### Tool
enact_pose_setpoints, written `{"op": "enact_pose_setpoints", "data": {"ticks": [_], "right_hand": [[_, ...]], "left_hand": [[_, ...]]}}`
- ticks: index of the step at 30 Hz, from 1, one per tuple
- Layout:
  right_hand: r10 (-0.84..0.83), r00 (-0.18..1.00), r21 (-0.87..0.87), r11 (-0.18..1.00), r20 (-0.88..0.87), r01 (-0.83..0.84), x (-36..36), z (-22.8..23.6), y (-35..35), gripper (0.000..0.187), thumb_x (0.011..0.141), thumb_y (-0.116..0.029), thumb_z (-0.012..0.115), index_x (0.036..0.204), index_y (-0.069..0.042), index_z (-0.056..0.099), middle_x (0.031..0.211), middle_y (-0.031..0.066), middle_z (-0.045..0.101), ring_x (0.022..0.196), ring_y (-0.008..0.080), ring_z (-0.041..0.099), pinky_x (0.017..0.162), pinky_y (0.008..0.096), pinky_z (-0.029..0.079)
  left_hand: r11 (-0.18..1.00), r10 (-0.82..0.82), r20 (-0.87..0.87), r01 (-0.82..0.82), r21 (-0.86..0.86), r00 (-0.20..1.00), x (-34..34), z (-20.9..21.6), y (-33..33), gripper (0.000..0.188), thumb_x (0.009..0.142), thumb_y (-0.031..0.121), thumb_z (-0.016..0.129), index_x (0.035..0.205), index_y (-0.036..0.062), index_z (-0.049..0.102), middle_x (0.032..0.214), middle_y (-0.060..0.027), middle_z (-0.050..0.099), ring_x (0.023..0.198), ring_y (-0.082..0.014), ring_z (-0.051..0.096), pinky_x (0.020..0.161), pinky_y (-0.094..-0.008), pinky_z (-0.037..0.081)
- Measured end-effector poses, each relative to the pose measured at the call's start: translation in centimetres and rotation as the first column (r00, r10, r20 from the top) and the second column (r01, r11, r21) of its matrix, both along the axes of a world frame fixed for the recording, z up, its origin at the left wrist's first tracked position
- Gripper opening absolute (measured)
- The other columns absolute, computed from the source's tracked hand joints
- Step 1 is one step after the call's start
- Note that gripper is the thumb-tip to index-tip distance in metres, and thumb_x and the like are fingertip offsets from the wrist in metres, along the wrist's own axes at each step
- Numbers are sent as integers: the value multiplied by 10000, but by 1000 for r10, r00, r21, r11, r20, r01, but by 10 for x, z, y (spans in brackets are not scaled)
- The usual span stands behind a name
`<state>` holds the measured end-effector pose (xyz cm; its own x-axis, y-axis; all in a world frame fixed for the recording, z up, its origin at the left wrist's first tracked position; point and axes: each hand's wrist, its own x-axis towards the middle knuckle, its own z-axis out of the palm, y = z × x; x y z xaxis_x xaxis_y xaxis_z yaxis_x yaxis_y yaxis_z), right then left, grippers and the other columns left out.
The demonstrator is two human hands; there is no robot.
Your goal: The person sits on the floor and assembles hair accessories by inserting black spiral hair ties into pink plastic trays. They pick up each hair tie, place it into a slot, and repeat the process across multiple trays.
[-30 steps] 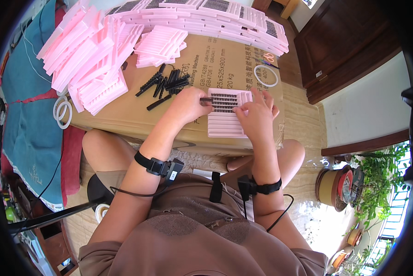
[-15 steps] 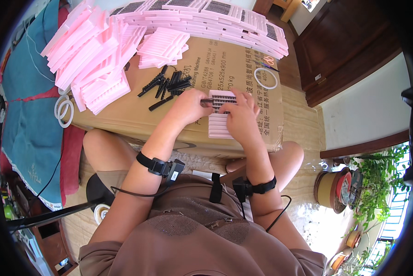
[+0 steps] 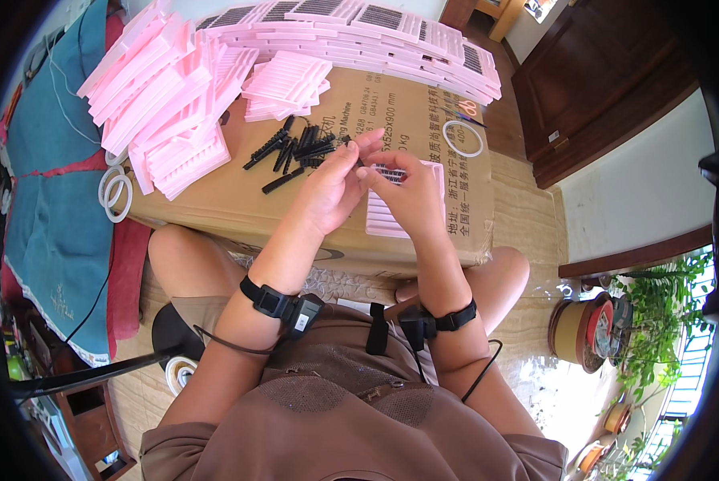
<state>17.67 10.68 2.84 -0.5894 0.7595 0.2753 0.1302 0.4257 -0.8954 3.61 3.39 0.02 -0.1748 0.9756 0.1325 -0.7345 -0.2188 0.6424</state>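
My left hand is tilted palm up above the cardboard box, its thumb and fingers closed on a small dark strip. My right hand meets it there, thumb and forefinger pinched at the strip's lower end; my fingers partly hide the strip. Under my right hand lies a pink grooved tray, its far part holding rows of black, lash-like tufts, mostly covered. Left of my hands sits a loose heap of black bristly strips.
Many pink trays lean in a pile at the left, with a smaller stack beside it. Filled trays line the far edge. White rings and orange-handled scissors are at the right of the cardboard box.
Both hands have come up off the pink tray and together. My right fingers, earlier on the tray's rows, now pinch at the dark strip. My left hand has turned palm upward.
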Motion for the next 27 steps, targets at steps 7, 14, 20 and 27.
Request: {"op": "enact_pose_setpoints", "data": {"ticks": [7,14,20,27], "right_hand": [[77,996,-403,911,-52,-91,-6,-7,7,189,967,-150,721,1007,32,748,858,32,727,790,68,622,721,224,485],[64,992,-456,883,-111,-108,-5,-17,10,225,989,-154,698,1088,40,755,938,36,744,841,71,631,787,228,494],[80,994,-431,896,-80,-107,-2,-19,12,252,1000,-187,683,1073,40,765,880,24,732,810,59,612,751,230,486],[-53,998,-367,929,-19,43,11,-10,21,254,996,-176,683,1114,34,763,898,50,763,775,57,641,708,233,514]], "left_hand": [[998,-62,-52,63,22,997,8,-1,2,562,1047,371,583,1452,-13,510,1347,-124,625,1260,-210,563,1115,-385,402],[998,-49,-70,46,-53,996,8,1,0,453,1088,277,507,1417,-31,544,1354,-140,622,1249,-203,566,1113,-368,408],[982,33,-172,-64,-178,985,8,-2,1,395,1105,245,468,1361,-29,592,1318,-129,646,1198,-193,596,1073,-369,463],[941,178,-97,-198,-275,979,-3,-7,4,320,1092,225,467,1230,-10,633,1127,-92,691,1003,-210,673,966,-374,556]]}}
